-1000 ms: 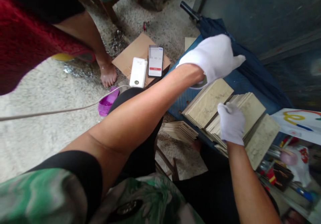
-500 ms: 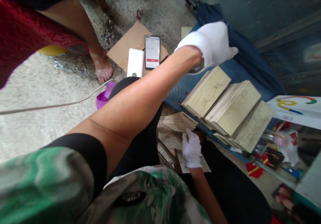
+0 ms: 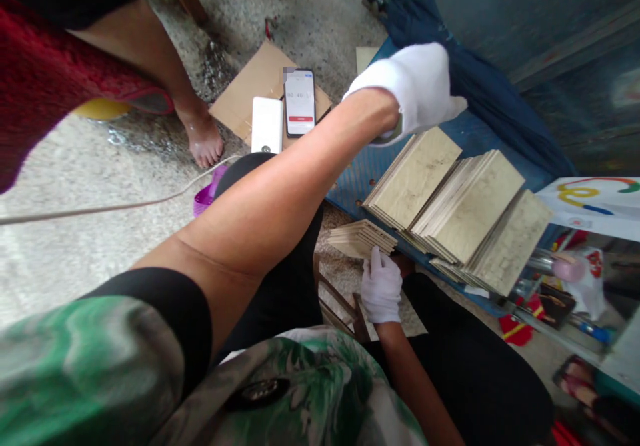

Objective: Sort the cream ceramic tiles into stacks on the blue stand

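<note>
My left hand (image 3: pixel 420 89), in a white glove, is bent down at the wrist above the far end of a blue bench (image 3: pixel 357 183). Its thumb sticks out to the right. The other fingers curl down out of sight, and whatever is under them is hidden. Just beyond them, a stack of beige marbled tiles (image 3: pixel 417 176) leans on the bench beside a second stack (image 3: pixel 475 209) and a third (image 3: pixel 520 243). Lower down, my white-gloved right hand (image 3: pixel 383 289) has its index finger stretched to the edge of a small fanned pile of tiles (image 3: pixel 361 238), without visibly gripping it.
A phone with a timer (image 3: pixel 300 103) and a white power bank (image 3: pixel 267 125) lie on cardboard (image 3: pixel 240 106). A dark blue umbrella (image 3: pixel 415 19) lies along the bench's far side. A cable (image 3: pixel 125 207) crosses the floor. Another person's bare foot (image 3: pixel 205 141) is at the left.
The view has shifted slightly. Both hands keep nearly the same place over the bench and beside the small tile pile. No tile has visibly moved.
</note>
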